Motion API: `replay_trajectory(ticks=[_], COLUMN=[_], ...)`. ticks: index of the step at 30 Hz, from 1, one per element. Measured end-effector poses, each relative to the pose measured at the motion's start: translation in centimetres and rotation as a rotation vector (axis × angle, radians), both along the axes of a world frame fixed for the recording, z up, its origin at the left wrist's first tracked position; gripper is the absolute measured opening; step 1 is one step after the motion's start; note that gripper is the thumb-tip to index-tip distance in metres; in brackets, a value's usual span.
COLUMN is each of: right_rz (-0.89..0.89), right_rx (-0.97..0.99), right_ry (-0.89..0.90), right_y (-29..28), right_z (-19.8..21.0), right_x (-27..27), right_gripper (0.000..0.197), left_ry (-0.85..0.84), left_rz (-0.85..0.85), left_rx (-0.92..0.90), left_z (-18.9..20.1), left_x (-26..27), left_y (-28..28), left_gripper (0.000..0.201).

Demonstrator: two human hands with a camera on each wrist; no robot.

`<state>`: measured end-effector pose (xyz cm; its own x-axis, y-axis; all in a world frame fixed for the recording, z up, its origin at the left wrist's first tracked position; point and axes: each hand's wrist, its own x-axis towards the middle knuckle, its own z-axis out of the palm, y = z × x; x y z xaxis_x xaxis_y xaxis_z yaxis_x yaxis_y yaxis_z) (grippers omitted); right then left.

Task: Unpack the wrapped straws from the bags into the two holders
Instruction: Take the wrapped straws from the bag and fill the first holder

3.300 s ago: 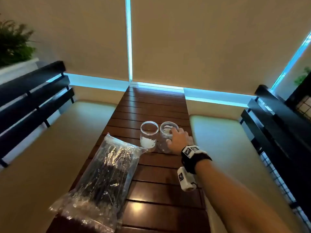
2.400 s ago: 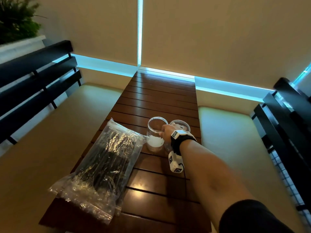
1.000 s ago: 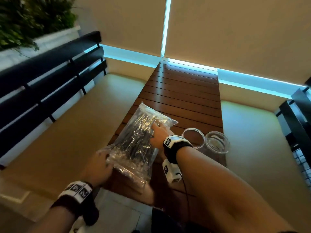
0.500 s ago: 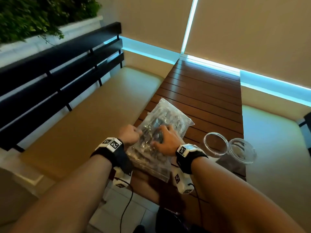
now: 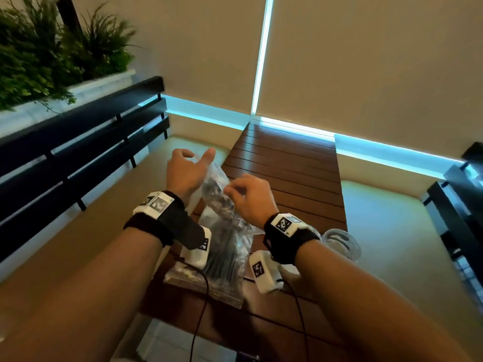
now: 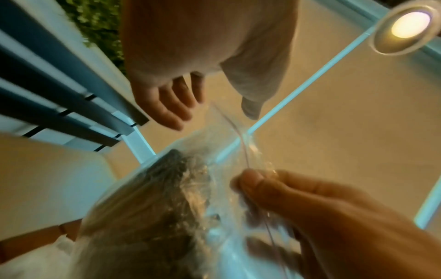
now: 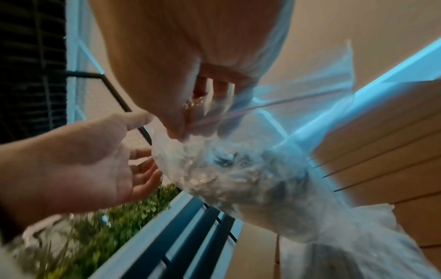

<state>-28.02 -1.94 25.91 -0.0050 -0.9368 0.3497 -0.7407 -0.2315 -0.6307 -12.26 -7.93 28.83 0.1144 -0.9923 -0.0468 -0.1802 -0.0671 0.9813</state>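
A clear zip bag [image 5: 224, 246] full of dark wrapped straws stands on end on the slatted wooden table [image 5: 287, 163], its bottom resting near the front edge. My right hand [image 5: 230, 190] pinches the bag's top edge, and in the right wrist view its thumb and fingertips [image 7: 181, 128] squeeze the plastic by the zip strip. My left hand [image 5: 196, 155] hovers open beside the bag's top, its fingers [image 6: 167, 107] spread and holding nothing. One glass holder [image 5: 342, 244] shows just right of my right wrist. The other is mostly hidden behind that wrist.
Black slatted bench backs [image 5: 78, 142] and beige seat cushions [image 5: 379, 231] flank the table on both sides. A planter of green ferns [image 5: 52, 56] sits behind the left bench. Cables [image 5: 201, 309] hang from the wrist cameras over the table's near edge.
The bag lay flat under both hands half a second ago. It now stands on end, lifted by its top in my right hand. My left hand has let go and opened.
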Motion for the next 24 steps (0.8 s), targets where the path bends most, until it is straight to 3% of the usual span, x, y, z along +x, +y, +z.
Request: replay_trajectory(ticks=[3,5,12,16,19,24], right_rz=[-0.085,-0.086,-0.08,0.039,0.098,-0.002], right_rx=[0.061,0.104,0.185,0.276,0.386,0.379], right_ry=[-0.142,-0.231,-0.543,-0.657,-0.755,-0.675], right_y=[-0.3,-0.4,-0.8,-0.8,-0.7,-1.4], right_z=[1.0,1.3,0.5,-0.1,-0.1,-0.9], right_x=[0.0,0.4,1.5,2.0,2.0,2.2], right_gripper=[0.012,0.01,0.025,0.017,0.014,0.013], left_ry=[-0.248,-0.344,-0.084,-0.036,0.035,0.045], left_rz=[-0.065,-0.195,-0.179,-0.178,-0.157,-0.185], left_rx=[-0.057,-0.016,0.181,0.21,0.218,0.213], left_z=[0.0,0.1,1.0,0.9,0.6,0.1], left_x=[-0.5,-1.0,-0.3,0.0,0.4,0.4], left_y=[0.8,1.3,1.6,1.5,1.5,2.1], left_gripper=[0.067,0.053,0.022,0.01,0.008,0.02])
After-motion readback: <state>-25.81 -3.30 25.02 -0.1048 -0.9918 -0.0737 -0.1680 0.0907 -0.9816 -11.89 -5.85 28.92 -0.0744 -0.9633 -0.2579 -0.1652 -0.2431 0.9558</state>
